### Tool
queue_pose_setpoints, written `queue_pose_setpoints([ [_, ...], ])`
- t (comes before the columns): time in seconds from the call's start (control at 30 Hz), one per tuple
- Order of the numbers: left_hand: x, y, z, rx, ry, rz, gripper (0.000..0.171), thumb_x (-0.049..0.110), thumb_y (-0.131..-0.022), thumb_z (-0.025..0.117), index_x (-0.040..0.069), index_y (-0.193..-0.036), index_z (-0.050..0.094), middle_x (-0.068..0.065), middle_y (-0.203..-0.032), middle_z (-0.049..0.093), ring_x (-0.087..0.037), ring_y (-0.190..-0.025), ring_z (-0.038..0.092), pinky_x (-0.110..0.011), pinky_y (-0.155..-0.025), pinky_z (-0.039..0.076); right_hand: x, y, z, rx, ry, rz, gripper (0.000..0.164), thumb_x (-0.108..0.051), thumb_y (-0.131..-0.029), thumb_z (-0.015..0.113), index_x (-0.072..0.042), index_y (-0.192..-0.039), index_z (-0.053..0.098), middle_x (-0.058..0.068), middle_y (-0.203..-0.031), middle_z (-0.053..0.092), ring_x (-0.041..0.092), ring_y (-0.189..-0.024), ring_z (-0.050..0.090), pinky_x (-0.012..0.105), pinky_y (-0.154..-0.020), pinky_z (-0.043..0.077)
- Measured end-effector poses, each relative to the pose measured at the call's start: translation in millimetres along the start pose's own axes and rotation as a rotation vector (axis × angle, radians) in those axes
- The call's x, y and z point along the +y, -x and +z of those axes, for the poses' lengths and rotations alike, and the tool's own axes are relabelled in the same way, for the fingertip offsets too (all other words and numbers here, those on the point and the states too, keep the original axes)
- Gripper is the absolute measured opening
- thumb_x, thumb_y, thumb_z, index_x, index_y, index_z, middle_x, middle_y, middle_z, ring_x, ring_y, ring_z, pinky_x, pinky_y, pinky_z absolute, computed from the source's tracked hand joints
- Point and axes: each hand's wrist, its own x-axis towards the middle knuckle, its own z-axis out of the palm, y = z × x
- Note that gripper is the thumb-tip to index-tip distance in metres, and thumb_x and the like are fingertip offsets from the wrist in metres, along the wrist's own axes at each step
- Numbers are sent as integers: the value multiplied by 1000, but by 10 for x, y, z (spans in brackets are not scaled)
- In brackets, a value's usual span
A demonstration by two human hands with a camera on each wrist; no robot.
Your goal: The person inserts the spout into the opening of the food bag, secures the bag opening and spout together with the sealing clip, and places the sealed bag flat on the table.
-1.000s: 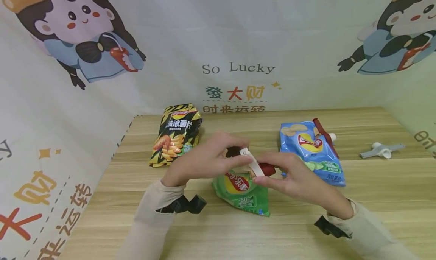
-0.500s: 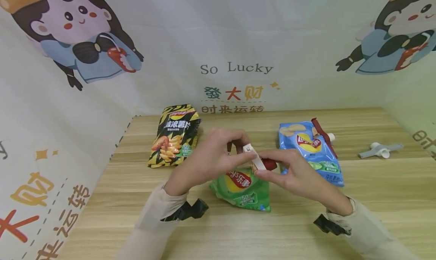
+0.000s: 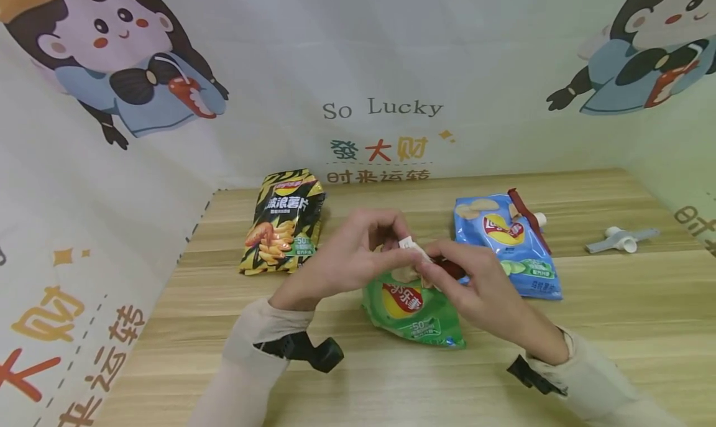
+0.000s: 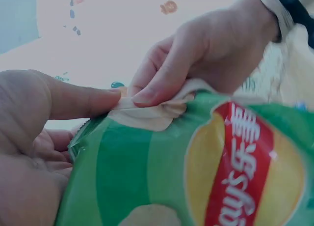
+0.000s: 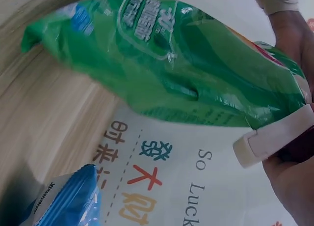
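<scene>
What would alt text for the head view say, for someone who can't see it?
The left hand and right hand hold a white-and-red clip at the top of a green bag, over a table. A black bag lies left, a blue bag right, and a grey clip farther right.

Glossy plastic green bag (image 3: 414, 312); smooth wood-grain tabletop (image 3: 358, 377); matt backdrop (image 3: 268, 60).

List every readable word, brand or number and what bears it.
"So Lucky": backdrop
"發大财": backdrop
"时来运转": backdrop
"波浪薯片": black bag
"50": black bag
"ay's 乐事", first letter cut off: green bag
"50": green bag
Too blurred or small: blue bag lettering, other print.
</scene>
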Motion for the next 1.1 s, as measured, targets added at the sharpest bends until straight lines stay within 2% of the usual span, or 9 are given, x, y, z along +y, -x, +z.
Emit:
queue_pose_setpoints([
  [0.1, -30, -19, -13, 0, 32, -24, 13, 4, -89, 73, 4, -80, 63, -4, -76, 58, -15, -64, 49, -24, -57, 41, 15, -5, -4, 19, 3, -22, 22, 7, -92, 64, -10, -104, 70, -5, -80, 63, 8, -62, 57, 19, -53, 48],
  [0.2, -45, -33, -39, 27, -34, -58, 12, 8, -88, 75, 6, -80, 66, -2, -75, 59, -14, -64, 51, -24, -58, 42, 61, -25, 3, 20, 25, 3, 20, 4, -93, 64, -11, -105, 71, -5, -79, 64, 8, -61, 56, 19, -52, 46],
  [0.43, -66, -48, -63, 139, -293, -24, 11, 18, -90, 75, 9, -86, 70, 3, -74, 63, -11, -65, 53, -24, -56, 43, 201, -76, -110, -133, 36, 285, 26, -17, -94, 70, -12, -119, 64, -5, -93, 68, 9, -77, 65, 28, -67, 56],
  [0.63, -120, 0, -146, 212, -574, 52, 21, 27, -94, 71, 9, -105, 69, 2, -96, 70, -11, -88, 61, -32, -82, 49, 282, -82, -199, -154, 5, 386, 32, -19, -91, 74, -10, -119, 63, 0, -97, 68, 13, -86, 68, 31, -79, 57],
  [0.73, -180, 112, -246, 270, -607, 19, 43, 33, -92, 72, 11, -126, 60, 0, -117, 65, -15, -107, 57, -38, -93, 45, 313, -90, -197, -114, -39, 414, 32, -18, -90, 75, -10, -119, 64, 2, -97, 68, 16, -86, 69, 30, -78, 57],
  [0.83, -311, 232, -325, 316, -472, -43, 70, 36, -90, 75, 18, -147, 40, 1, -140, 51, -17, -123, 50, -43, -101, 43, 363, -92, -214, -82, -78, 432, 33, -16, -92, 74, -10, -123, 63, 4, -101, 67, 19, -88, 68, 30, -78, 57],
  [0.9, -440, 303, -348, 314, -289, -89, 81, 34, -89, 76, 24, -153, 28, 0, -144, 46, -20, -123, 52, -46, -104, 42, 401, -86, -238, -63, -101, 438, 34, -14, -93, 72, -8, -125, 62, 6, -102, 66, 20, -89, 67, 29, -78, 57],
  [1.03, -745, 425, -318, 203, 112, -175, 90, 27, -87, 78, 27, -156, 19, -5, -146, 47, -24, -127, 53, -44, -109, 40, 450, -83, -271, -14, -140, 477, 32, -13, -95, 69, -3, -125, 61, 9, -103, 64, 19, -90, 66, 26, -78, 56],
  [1.1, -898, 477, -274, 124, 209, -248, 85, 26, -87, 78, 21, -154, 25, -9, -140, 53, -24, -125, 55, -41, -106, 43, 462, -90, -273, 18, -168, 513, 32, -14, -96, 67, -2, -125, 60, 9, -103, 64, 18, -90, 66, 25, -79, 56],
])
